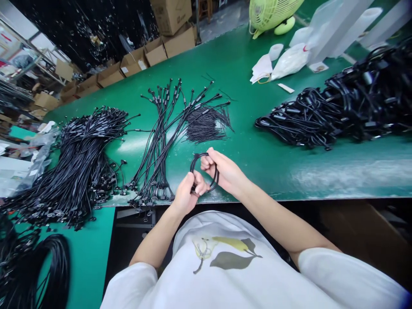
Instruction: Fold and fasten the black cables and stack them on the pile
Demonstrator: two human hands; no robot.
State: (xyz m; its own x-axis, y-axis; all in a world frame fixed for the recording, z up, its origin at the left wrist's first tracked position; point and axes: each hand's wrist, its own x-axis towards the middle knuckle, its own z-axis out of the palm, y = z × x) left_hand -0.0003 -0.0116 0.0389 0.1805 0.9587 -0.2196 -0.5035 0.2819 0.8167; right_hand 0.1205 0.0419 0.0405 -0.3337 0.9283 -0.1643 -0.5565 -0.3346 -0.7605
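A black cable point(217, 177), wound into a small loop, is held between my two hands just above the front edge of the green table point(247, 171). My left hand point(189, 189) grips the loop's lower left side, thumb up and fingers curled. On the upper right, my right hand point(222, 169) pinches the same loop between thumb and fingers. Beyond them lies a pile of short black ties point(206, 124). Left of it, straight black cables point(157, 146) are spread in a loose crossing bunch. The cable's ends are hard to make out among my fingers.
A big heap of straight cables point(86, 159) covers the table's left part. Coiled cables point(309, 116) are piled at the right. A green fan point(270, 15), a white bag point(291, 62) and cardboard boxes point(133, 62) stand farther back. A thick cable coil point(61, 266) lies lower left.
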